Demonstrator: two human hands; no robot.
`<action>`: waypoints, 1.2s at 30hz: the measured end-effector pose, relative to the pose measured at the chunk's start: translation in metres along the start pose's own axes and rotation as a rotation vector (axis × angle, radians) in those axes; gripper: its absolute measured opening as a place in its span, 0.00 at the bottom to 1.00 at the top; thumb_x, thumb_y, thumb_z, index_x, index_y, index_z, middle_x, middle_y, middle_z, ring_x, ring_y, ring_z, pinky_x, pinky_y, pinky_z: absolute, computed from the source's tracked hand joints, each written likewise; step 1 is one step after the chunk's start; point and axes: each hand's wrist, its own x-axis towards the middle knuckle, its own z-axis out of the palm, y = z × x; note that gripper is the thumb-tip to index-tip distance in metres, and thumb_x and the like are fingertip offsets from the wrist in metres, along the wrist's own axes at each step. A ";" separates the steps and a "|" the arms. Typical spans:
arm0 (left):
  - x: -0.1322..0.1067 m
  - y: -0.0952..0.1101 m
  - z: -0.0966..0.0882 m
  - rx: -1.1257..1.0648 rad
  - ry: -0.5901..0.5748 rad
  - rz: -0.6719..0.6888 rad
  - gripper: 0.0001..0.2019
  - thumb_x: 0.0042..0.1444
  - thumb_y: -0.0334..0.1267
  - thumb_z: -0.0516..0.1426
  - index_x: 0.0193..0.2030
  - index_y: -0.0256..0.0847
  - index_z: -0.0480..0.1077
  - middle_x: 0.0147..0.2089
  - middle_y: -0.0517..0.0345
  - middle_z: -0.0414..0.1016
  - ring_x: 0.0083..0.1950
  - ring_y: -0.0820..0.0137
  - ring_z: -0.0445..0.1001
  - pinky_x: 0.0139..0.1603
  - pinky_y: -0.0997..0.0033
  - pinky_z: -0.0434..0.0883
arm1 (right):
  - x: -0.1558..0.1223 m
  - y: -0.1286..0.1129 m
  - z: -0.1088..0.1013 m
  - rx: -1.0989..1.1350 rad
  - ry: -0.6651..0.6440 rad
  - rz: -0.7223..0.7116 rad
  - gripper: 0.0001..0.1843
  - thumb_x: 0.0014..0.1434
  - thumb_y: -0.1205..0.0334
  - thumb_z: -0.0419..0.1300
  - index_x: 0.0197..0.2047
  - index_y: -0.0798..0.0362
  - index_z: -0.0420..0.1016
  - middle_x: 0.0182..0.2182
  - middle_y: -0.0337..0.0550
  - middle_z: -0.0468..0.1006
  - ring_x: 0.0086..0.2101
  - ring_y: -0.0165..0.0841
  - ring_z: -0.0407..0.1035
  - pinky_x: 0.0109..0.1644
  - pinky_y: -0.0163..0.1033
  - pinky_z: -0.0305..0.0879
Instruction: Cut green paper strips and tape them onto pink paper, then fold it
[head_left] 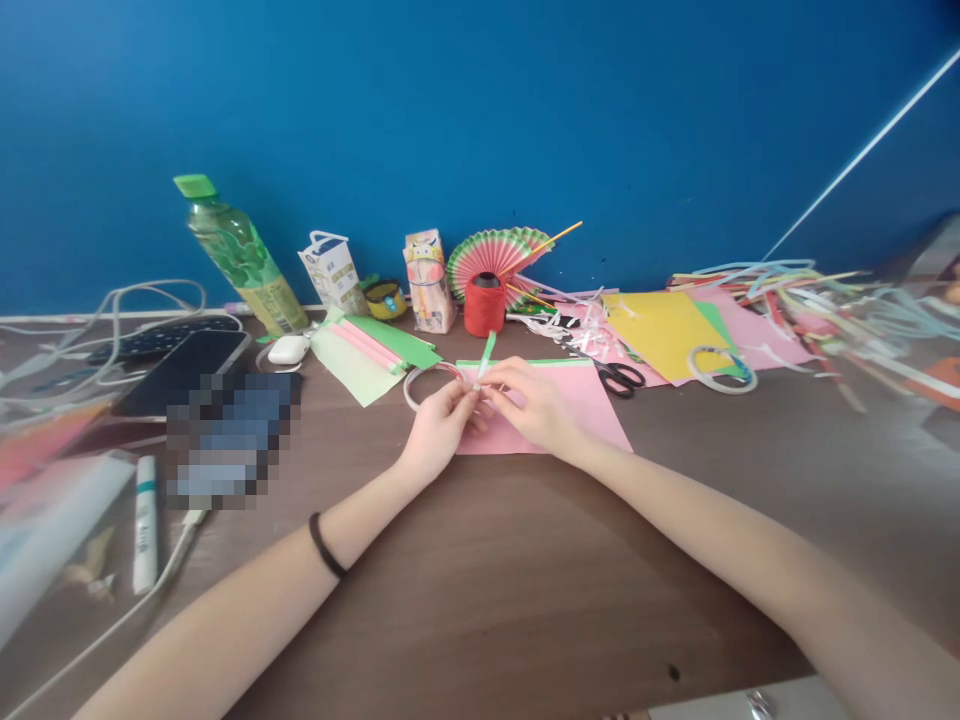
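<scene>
My left hand [439, 425] and my right hand [529, 400] meet at the middle of the brown table, both pinched on a thin headband-like hoop [420, 378] that curves to the left. A green paper strip [487, 352] sticks up from between the fingertips, where it is wrapped round the hoop. Under both hands lies a pink paper sheet [581, 405] with a green edge. A black hair tie is round my left wrist.
Black scissors [621, 376], a tape roll [721, 369], yellow paper [664, 330] and loose paper strips [817, 300] lie right. A red thread spool [484, 303], paper fan [495, 252], cartons and a green bottle [240, 258] stand along the blue wall. Phone, keyboard, cables and glue stick [145, 520] lie left.
</scene>
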 end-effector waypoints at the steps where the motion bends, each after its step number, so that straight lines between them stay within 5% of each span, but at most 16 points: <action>1: -0.001 0.001 0.000 0.052 -0.003 0.020 0.09 0.55 0.42 0.50 0.33 0.38 0.64 0.30 0.58 0.74 0.24 0.75 0.70 0.30 0.73 0.69 | -0.001 0.001 0.002 -0.017 0.002 -0.003 0.06 0.58 0.68 0.52 0.36 0.51 0.70 0.34 0.43 0.72 0.37 0.32 0.67 0.41 0.40 0.65; 12: -0.012 0.012 0.002 0.558 0.092 0.185 0.10 0.57 0.35 0.47 0.37 0.40 0.68 0.27 0.60 0.73 0.29 0.71 0.71 0.35 0.74 0.66 | -0.001 0.001 0.000 -0.040 0.023 -0.025 0.07 0.58 0.67 0.52 0.31 0.51 0.70 0.30 0.42 0.72 0.33 0.32 0.68 0.38 0.40 0.66; 22: -0.014 0.012 0.004 0.700 0.083 0.257 0.11 0.58 0.33 0.46 0.39 0.39 0.69 0.28 0.58 0.73 0.29 0.72 0.71 0.33 0.75 0.65 | -0.003 -0.002 -0.001 -0.191 -0.022 -0.070 0.08 0.58 0.67 0.51 0.30 0.52 0.68 0.28 0.44 0.71 0.32 0.34 0.66 0.38 0.42 0.64; 36: -0.014 0.011 0.004 0.700 0.075 0.240 0.12 0.57 0.32 0.46 0.40 0.40 0.69 0.30 0.56 0.74 0.30 0.70 0.71 0.33 0.74 0.65 | -0.005 0.001 0.001 -0.122 -0.014 -0.064 0.06 0.57 0.68 0.51 0.30 0.52 0.67 0.29 0.44 0.71 0.33 0.34 0.65 0.37 0.41 0.64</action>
